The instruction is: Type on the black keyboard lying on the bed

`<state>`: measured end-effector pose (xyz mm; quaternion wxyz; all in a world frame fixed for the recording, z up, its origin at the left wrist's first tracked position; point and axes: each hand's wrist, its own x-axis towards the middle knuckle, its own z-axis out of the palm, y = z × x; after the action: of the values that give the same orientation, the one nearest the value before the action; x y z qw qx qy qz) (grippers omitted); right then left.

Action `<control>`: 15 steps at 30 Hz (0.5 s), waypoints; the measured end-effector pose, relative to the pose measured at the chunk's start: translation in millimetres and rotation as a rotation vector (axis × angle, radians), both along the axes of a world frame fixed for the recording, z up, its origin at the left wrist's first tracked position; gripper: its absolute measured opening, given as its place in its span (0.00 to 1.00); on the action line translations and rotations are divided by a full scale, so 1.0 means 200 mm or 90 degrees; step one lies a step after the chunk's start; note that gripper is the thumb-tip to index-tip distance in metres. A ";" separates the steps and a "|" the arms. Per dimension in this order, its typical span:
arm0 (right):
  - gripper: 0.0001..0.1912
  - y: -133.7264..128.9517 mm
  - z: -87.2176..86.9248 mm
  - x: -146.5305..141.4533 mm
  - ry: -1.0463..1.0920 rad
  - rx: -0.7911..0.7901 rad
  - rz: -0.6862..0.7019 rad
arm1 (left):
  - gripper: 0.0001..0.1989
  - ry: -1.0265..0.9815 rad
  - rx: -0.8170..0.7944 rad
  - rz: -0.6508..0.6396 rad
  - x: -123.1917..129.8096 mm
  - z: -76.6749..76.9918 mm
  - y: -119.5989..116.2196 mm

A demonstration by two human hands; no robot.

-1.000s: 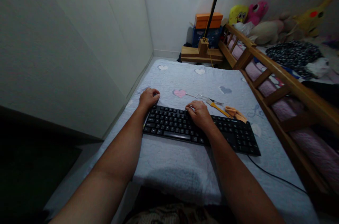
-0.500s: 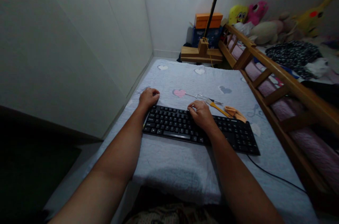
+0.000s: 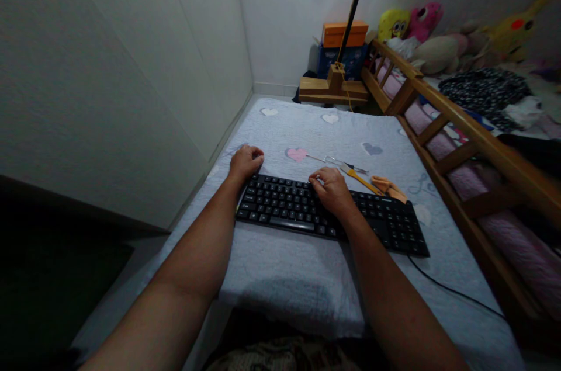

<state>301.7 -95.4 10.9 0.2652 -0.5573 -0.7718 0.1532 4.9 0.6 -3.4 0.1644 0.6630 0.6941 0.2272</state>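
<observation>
Lying beneath the right grip [image 3: 332,189], black keyboard [image 3: 284,203], near left grip [image 3: 246,162], both curled, cannot tell if holding anything.

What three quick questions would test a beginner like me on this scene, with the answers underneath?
1. Multiple choice: what colour is most of the cover under the keyboard?
A) pale blue
B) bright red
C) black

2. True or false: the right hand is over the keyboard, while the left hand is by the keyboard's far left corner.

3. Fill in the blank: a black ____ runs out from the keyboard's near side, toward the right.

Key: 1. A; 2. true; 3. cable
</observation>
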 end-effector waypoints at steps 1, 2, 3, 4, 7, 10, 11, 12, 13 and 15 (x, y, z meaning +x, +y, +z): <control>0.10 0.00 0.00 -0.01 -0.001 -0.003 0.002 | 0.12 0.000 0.000 0.000 0.00 0.00 0.00; 0.10 -0.01 0.00 -0.01 -0.002 -0.005 0.005 | 0.12 0.000 0.000 0.000 0.00 0.00 0.00; 0.10 -0.01 0.01 -0.02 -0.003 -0.006 0.007 | 0.12 0.000 0.000 -0.001 0.00 0.00 0.00; 0.10 -0.01 0.01 -0.02 -0.003 -0.007 0.010 | 0.12 0.001 0.001 -0.002 0.00 0.00 0.00; 0.10 -0.02 0.02 -0.04 -0.006 -0.011 0.015 | 0.12 0.002 0.002 -0.006 0.00 0.00 0.01; 0.10 -0.02 0.03 -0.04 -0.009 -0.015 0.017 | 0.12 -0.002 0.006 -0.007 -0.01 -0.01 0.01; 0.10 -0.02 0.03 -0.04 -0.008 -0.014 0.018 | 0.12 -0.004 0.006 -0.006 -0.01 -0.01 0.01; 0.11 -0.03 0.03 -0.04 -0.007 -0.013 0.020 | 0.12 -0.005 0.006 -0.006 -0.01 -0.01 0.01; 0.11 -0.03 0.03 -0.04 -0.006 -0.012 0.023 | 0.12 -0.005 0.006 -0.005 -0.01 -0.01 0.01; 0.12 -0.03 0.04 -0.04 -0.005 -0.012 0.028 | 0.13 -0.004 0.008 -0.005 -0.01 -0.01 0.01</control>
<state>293.5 -101.5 18.3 0.2536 -0.5430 -0.7835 0.1644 3.7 2.4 -5.6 0.1632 0.6661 0.6896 0.2326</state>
